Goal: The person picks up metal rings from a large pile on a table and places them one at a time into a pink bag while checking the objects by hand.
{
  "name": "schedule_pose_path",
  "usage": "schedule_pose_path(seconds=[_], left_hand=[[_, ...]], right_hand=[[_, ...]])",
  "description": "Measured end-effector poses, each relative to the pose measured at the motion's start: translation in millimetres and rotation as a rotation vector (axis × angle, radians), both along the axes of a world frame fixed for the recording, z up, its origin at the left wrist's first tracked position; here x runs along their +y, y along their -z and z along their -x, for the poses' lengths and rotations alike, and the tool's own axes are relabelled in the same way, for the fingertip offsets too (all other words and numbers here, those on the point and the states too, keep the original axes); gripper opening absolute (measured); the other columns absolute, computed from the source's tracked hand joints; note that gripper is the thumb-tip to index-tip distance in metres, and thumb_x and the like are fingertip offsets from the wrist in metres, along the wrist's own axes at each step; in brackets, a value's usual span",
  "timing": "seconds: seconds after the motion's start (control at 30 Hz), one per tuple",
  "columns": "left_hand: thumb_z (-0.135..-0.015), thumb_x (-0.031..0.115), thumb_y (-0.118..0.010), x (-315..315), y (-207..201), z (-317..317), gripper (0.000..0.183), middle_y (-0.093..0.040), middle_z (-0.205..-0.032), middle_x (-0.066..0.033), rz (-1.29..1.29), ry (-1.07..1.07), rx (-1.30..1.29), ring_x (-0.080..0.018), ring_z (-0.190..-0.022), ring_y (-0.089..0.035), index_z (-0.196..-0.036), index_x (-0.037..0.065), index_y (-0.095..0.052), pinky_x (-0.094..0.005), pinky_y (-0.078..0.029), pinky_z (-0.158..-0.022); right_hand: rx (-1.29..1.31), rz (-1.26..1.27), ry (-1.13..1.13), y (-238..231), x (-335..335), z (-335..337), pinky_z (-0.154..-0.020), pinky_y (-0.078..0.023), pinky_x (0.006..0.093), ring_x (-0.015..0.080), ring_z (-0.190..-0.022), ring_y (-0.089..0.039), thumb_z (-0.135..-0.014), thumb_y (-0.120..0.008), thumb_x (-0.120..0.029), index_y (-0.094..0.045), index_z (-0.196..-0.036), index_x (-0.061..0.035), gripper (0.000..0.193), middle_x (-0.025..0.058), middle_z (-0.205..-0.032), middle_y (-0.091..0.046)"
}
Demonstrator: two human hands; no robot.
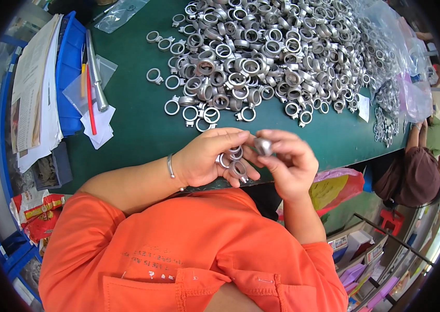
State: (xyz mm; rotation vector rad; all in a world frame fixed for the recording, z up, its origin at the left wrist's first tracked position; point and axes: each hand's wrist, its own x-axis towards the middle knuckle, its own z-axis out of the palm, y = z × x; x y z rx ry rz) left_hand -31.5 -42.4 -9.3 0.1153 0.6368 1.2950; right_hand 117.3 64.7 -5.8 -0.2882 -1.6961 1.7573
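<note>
My left hand [202, 158] is turned palm up near the table's front edge, its fingers partly curled around a few grey metal rings [237, 169]. Each ring seems to have a small lug on its rim. Between the thumb and fingers of my right hand [294, 165] is another metal ring [263, 146], slightly blurred and seen partly edge-on. It is close beside the left fingertips. Beyond my hands a large heap of similar metal rings [251, 66] spreads over the green table [137, 130], with several loose ones at its near left side.
At the left stand a blue tray [70, 67], stacked papers [35, 88], a tapered metal rod [95, 73] and a red pen-like stick [91, 106]. Clear plastic bags [412, 96] lie at the far right. Another person [412, 174] sits beyond the right end, near a shelf [386, 249].
</note>
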Motion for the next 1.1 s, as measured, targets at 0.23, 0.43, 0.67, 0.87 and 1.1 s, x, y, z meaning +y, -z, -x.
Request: schedule_pose_path(seconds=[0.23,0.43,0.67,0.87,1.1], left_hand=[[-0.091,0.017,-0.046,-0.7,7.1,4.0,0.025,-0.061,-0.092,-0.0165,-0.029,-0.057,-0.071,-0.0224,-0.075,-0.065,-0.104,-0.003,-0.052,-0.0256,-0.053,-0.046],[-0.088,0.016,-0.051,-0.4,0.4,5.5,0.02,-0.06,-0.089,-0.0137,-0.008,-0.031,-0.042,-0.0218,-0.075,-0.064,-0.098,0.0,-0.054,-0.0273,-0.053,-0.049],[-0.084,0.01,-0.059,-1.3,-3.2,1.6,0.012,-0.059,-0.083,-0.0093,0.006,-0.132,0.211,-0.0151,-0.068,-0.061,-0.089,0.001,-0.054,-0.0236,-0.048,-0.045],[-0.081,0.015,-0.065,-0.6,-10.5,-0.5,0.018,-0.06,-0.07,-0.0052,0.033,-0.166,0.47,-0.0074,-0.056,-0.056,-0.091,0.001,-0.059,-0.0185,-0.043,-0.042],[-0.076,0.006,-0.066,-3.1,-8.6,-6.5,0.008,-0.06,-0.077,-0.0021,-0.115,-0.237,0.73,-0.0073,-0.059,-0.055,-0.083,0.003,-0.063,-0.0191,-0.043,-0.048]], right_hand=[[-0.092,-0.271,0.058,-4.5,13.9,9.7,-0.063,-0.048,0.0262,0.0197,-0.073,-0.061,-0.075,-0.055,0.012,-0.058,-0.082,0.0014,0.013,0.0133,-0.084,-0.063],[-0.389,-0.679,0.314,6.4,25.7,46.6,-0.062,-0.045,0.0293,0.022,-0.07,-0.055,-0.072,-0.065,0.001,-0.06,-0.086,-0.0011,0.016,0.0094,-0.079,-0.056],[-0.343,-0.407,0.115,7.1,28.5,33.2,-0.06,-0.043,0.0248,0.0158,-0.069,-0.053,-0.072,-0.065,0.003,-0.059,-0.083,-0.0019,0.013,0.0072,-0.083,-0.054],[-0.196,-0.58,0.032,-0.3,20.4,16.8,-0.061,-0.046,0.0262,0.0182,-0.071,-0.056,-0.07,-0.065,0.007,-0.061,-0.083,-0.0021,0.016,0.0088,-0.085,-0.057],[-0.258,-0.194,0.112,-2.7,8.5,10.2,-0.06,-0.048,0.0232,0.0147,-0.077,-0.059,-0.08,-0.057,0.005,-0.057,-0.096,0.0009,0.017,0.0093,-0.088,-0.06]])
